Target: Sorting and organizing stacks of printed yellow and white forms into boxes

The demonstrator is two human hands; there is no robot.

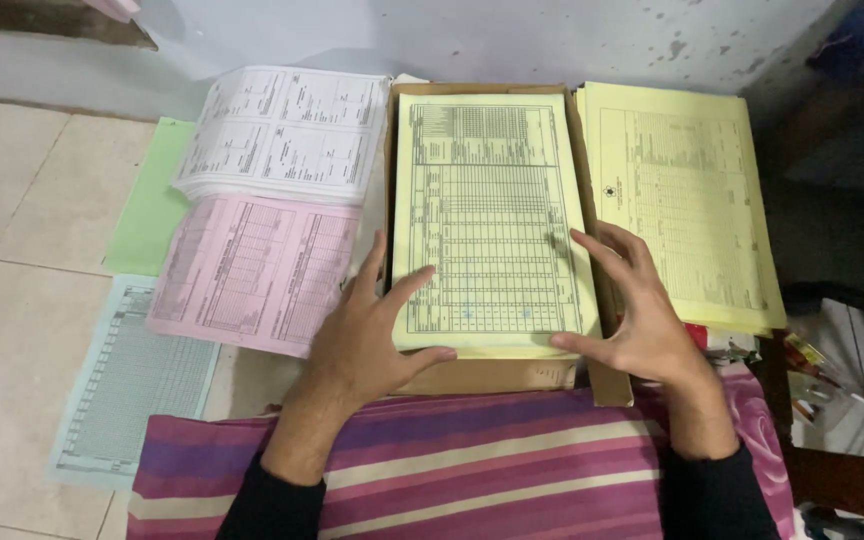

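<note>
A stack of yellow printed forms (487,200) lies in a shallow brown cardboard box (497,377) in front of me. My left hand (367,335) rests at the stack's lower left corner, with its fingers spread over the paper's edge. My right hand (632,310) touches the lower right edge, fingers apart, thumb at the bottom corner. Neither hand grips a sheet. A striped purple and pink cloth (472,465) covers my lap under both forearms.
A second pile of yellow forms (687,200) lies to the right of the box. Left of it are white forms (282,130), pink forms (252,270), a green sheet (147,215) and a pale blue sheet (127,380) on the tiled floor (12,200). Small clutter (812,385) sits at the right.
</note>
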